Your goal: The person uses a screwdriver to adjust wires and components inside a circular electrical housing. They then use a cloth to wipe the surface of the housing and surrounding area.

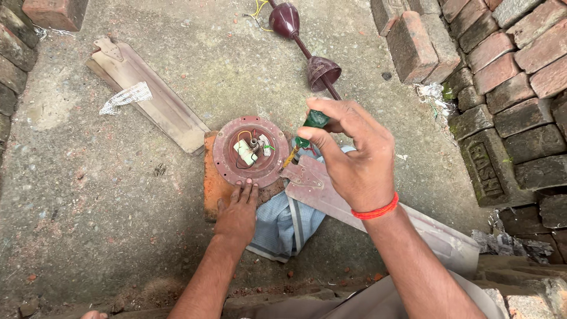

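A round maroon fan motor housing (231, 155), with a white capacitor and wires in its middle, lies on an orange brick (210, 180). My left hand (237, 214) rests flat on the brick at the housing's near rim. My right hand (353, 152) grips a green-handled screwdriver (308, 128), tip down at the housing's right edge, by the metal bracket of a fan blade (331, 198) lying beside it. A red band circles my right wrist.
A second fan blade (159, 103) with a scrap of paper lies at upper left. The maroon down rod with its two canopy cups (319, 71) lies behind. A blue-grey cloth (283, 227) sits under the brick. Stacked bricks (508, 77) line the right side.
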